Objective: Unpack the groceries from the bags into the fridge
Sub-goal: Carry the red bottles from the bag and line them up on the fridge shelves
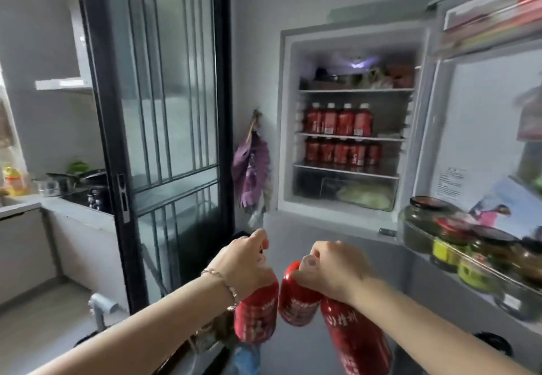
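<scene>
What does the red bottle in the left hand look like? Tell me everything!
The red bottle hangs neck-up from the left hand, whose fingers curl round its top and hide the cap. A shiny red wrapper with blurry white writing covers its body. It hangs before the open fridge, close beside two bottles in the right hand.

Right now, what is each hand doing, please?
Left hand: holding one red bottle by its top.
Right hand: holding two red bottles by their tops.
</scene>
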A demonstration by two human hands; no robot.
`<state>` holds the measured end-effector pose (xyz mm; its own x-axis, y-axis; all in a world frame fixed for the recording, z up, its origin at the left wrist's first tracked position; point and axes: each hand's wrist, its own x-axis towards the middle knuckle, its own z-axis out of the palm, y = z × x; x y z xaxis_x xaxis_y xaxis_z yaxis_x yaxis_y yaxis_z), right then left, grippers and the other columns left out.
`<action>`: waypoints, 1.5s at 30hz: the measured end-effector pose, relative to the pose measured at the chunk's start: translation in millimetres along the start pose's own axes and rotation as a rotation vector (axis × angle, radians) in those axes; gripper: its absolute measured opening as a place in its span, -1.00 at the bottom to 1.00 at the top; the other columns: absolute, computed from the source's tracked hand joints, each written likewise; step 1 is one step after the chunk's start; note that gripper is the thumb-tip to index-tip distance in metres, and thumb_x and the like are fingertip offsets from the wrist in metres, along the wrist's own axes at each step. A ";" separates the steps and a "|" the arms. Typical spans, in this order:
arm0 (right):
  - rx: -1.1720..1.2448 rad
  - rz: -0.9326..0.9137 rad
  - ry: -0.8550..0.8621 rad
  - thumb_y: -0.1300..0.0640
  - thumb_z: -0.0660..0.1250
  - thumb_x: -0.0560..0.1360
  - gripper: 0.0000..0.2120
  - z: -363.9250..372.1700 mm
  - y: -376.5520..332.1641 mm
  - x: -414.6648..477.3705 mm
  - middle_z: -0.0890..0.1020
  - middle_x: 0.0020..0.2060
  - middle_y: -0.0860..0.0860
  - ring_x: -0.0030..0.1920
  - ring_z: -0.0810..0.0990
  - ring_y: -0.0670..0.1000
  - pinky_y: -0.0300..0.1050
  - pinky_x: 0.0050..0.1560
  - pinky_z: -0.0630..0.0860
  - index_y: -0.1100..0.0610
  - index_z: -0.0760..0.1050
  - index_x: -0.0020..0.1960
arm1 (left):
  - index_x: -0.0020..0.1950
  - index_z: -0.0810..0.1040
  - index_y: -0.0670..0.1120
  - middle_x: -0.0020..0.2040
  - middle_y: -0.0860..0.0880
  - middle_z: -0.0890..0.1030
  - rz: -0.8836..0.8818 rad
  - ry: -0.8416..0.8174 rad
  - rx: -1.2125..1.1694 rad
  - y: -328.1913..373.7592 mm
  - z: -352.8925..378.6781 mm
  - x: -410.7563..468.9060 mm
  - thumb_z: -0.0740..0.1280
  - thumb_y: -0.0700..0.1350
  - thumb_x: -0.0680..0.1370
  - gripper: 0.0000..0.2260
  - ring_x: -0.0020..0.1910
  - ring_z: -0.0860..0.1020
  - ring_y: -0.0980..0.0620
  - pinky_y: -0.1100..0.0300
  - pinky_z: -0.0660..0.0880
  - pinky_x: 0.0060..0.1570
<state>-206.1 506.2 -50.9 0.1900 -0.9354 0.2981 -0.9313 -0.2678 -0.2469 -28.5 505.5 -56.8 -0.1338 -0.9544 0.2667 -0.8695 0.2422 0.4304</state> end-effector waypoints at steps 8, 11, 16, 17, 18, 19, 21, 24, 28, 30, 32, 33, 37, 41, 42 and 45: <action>0.043 0.204 0.072 -0.23 0.28 0.36 -0.68 -0.8 66.4 143.3 0.54 -0.30 -0.10 -0.24 0.54 -0.03 -0.15 -0.24 0.42 0.03 0.43 -0.21 | 0.10 0.38 0.00 -0.13 0.02 0.50 0.202 -0.004 -0.034 12.7 16.4 194.4 0.37 -0.04 0.40 -0.68 -0.16 0.50 -0.01 0.21 0.39 -0.24; 0.051 0.275 0.114 -0.18 0.30 0.37 -0.72 3.5 100.8 192.8 0.53 -0.34 -0.11 -0.27 0.53 -0.05 -0.17 -0.21 0.46 0.04 0.48 -0.20 | 0.07 0.39 -0.04 -0.14 -0.01 0.53 0.235 -0.008 -0.092 19.8 34.7 260.6 0.37 -0.07 0.42 -0.73 -0.19 0.51 0.00 0.17 0.44 -0.24; -0.018 0.299 0.155 -0.23 0.30 0.30 -0.66 13.3 171.1 293.4 0.49 -0.46 -0.10 -0.38 0.50 -0.07 -0.20 -0.41 0.32 0.02 0.34 -0.40 | 0.05 0.28 0.01 -0.38 0.12 0.43 0.281 0.077 -0.199 34.5 71.7 370.7 0.38 -0.14 0.43 -0.68 -0.42 0.39 0.14 0.24 0.38 -0.40; -0.036 0.299 0.141 -0.23 0.30 0.31 -0.67 10.0 183.7 313.1 0.50 -0.44 -0.10 -0.36 0.52 -0.06 -0.19 -0.41 0.32 0.01 0.35 -0.38 | 0.05 0.29 0.01 -0.36 0.11 0.45 0.272 0.081 -0.232 37.7 77.5 393.8 0.39 -0.12 0.43 -0.67 -0.41 0.41 0.13 0.24 0.39 -0.40; -0.056 0.289 0.144 -0.23 0.30 0.32 -0.68 6.8 195.4 330.8 0.51 -0.42 -0.11 -0.34 0.52 -0.06 -0.19 -0.41 0.31 0.00 0.37 -0.36 | 0.06 0.31 0.00 -0.33 0.09 0.47 0.270 0.101 -0.241 42.0 83.0 414.5 0.40 -0.10 0.42 -0.67 -0.39 0.44 0.12 0.23 0.40 -0.39; -0.067 0.278 0.149 -0.23 0.31 0.34 -0.69 1.8 207.6 351.0 0.51 -0.41 -0.12 -0.35 0.50 -0.08 -0.20 -0.41 0.30 0.00 0.40 -0.33 | 0.06 0.32 -0.02 -0.29 0.06 0.50 0.277 0.124 -0.238 47.1 86.7 439.3 0.41 -0.09 0.41 -0.67 -0.36 0.46 0.10 0.22 0.40 -0.38; -0.054 0.303 0.163 -0.20 0.31 0.36 -0.70 -9.3 226.9 384.3 0.49 -0.42 -0.13 -0.38 0.46 -0.12 -0.22 -0.42 0.28 0.01 0.40 -0.32 | 0.01 0.35 -0.04 -0.22 0.01 0.54 0.275 0.171 -0.266 54.8 90.3 479.0 0.43 -0.07 0.39 -0.69 -0.31 0.49 0.05 0.20 0.43 -0.35; -0.033 0.340 0.231 -0.27 0.31 0.35 -0.64 -22.3 253.2 435.8 0.52 -0.38 -0.11 -0.34 0.50 -0.06 -0.20 -0.39 0.31 0.02 0.40 -0.32 | -0.06 0.40 -0.06 -0.20 0.04 0.56 0.287 0.261 -0.353 67.0 94.2 532.4 0.47 -0.07 0.39 -0.72 -0.25 0.53 0.07 0.19 0.48 -0.30; -0.019 0.414 0.246 -0.30 0.32 0.36 -0.58 -24.1 284.2 495.4 0.51 -0.37 -0.08 -0.30 0.53 -0.02 -0.19 -0.39 0.33 0.04 0.37 -0.32 | -0.06 0.44 -0.08 -0.23 0.12 0.53 0.269 0.297 -0.445 72.2 117.0 596.1 0.48 -0.06 0.40 -0.73 -0.25 0.52 0.14 0.21 0.52 -0.23; -0.030 0.448 0.264 -0.28 0.34 0.37 -0.58 -22.6 292.9 515.1 0.49 -0.38 -0.07 -0.35 0.49 -0.05 -0.19 -0.43 0.29 0.05 0.34 -0.32 | -0.06 0.44 -0.05 -0.21 0.13 0.52 0.254 0.282 -0.471 69.7 130.7 621.4 0.48 -0.05 0.40 -0.74 -0.23 0.53 0.14 0.24 0.52 -0.22; -0.034 0.469 0.303 -0.26 0.37 0.36 -0.59 -20.6 297.0 525.7 0.49 -0.39 -0.08 -0.38 0.45 -0.08 -0.19 -0.45 0.27 0.06 0.35 -0.30 | -0.06 0.45 -0.05 -0.19 0.10 0.54 0.249 0.282 -0.508 66.4 140.4 638.3 0.49 -0.05 0.39 -0.73 -0.16 0.55 0.09 0.19 0.53 -0.15; -0.034 0.476 0.329 -0.27 0.38 0.35 -0.59 -19.0 299.4 527.6 0.49 -0.39 -0.08 -0.39 0.44 -0.09 -0.19 -0.45 0.27 0.05 0.37 -0.30 | -0.05 0.45 -0.07 -0.19 0.10 0.55 0.260 0.295 -0.513 65.1 143.0 643.7 0.49 -0.05 0.39 -0.73 -0.14 0.56 0.07 0.15 0.54 -0.12; 0.110 0.476 0.456 -0.31 0.34 0.36 -0.63 0.7 307.2 534.2 0.54 -0.40 -0.11 -0.36 0.51 -0.12 -0.22 -0.45 0.27 0.01 0.50 -0.28 | -0.08 0.36 -0.04 -0.27 0.16 0.49 0.335 0.430 -0.397 56.0 149.4 656.1 0.42 0.07 0.43 -0.70 -0.21 0.52 0.06 0.13 0.49 -0.25; 0.200 0.495 0.521 -0.32 0.30 0.39 -0.64 22.0 308.9 547.8 0.53 -0.37 -0.15 -0.35 0.50 -0.10 -0.24 -0.44 0.32 -0.02 0.54 -0.13 | -0.04 0.45 -0.07 -0.24 0.01 0.55 0.447 0.631 -0.199 53.8 159.0 656.1 0.30 0.07 0.49 -0.78 -0.24 0.51 -0.01 0.20 0.37 -0.36; 0.236 0.505 0.536 -0.33 0.30 0.39 -0.63 26.0 310.6 551.9 0.55 -0.34 -0.15 -0.33 0.53 -0.09 -0.23 -0.42 0.35 -0.03 0.55 -0.09 | 0.01 0.48 -0.09 -0.22 -0.06 0.58 0.491 0.654 -0.165 54.2 166.5 655.7 0.27 0.02 0.51 -0.80 -0.22 0.54 -0.08 0.20 0.38 -0.39; 0.273 0.524 0.535 -0.32 0.30 0.40 -0.66 28.7 314.7 554.6 0.54 -0.34 -0.18 -0.34 0.51 -0.14 -0.24 -0.42 0.35 -0.07 0.55 -0.05 | 0.09 0.45 -0.04 -0.06 -0.20 0.56 0.569 0.655 -0.112 56.1 187.3 651.6 0.15 -0.07 0.53 -0.82 -0.16 0.56 -0.21 0.07 0.51 -0.39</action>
<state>-384.9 -103.5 10.2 -0.4910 -0.7361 0.4658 -0.7362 0.0647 -0.6737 -253.5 -135.5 -20.3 -0.2035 -0.3990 0.8941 -0.6975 0.6999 0.1535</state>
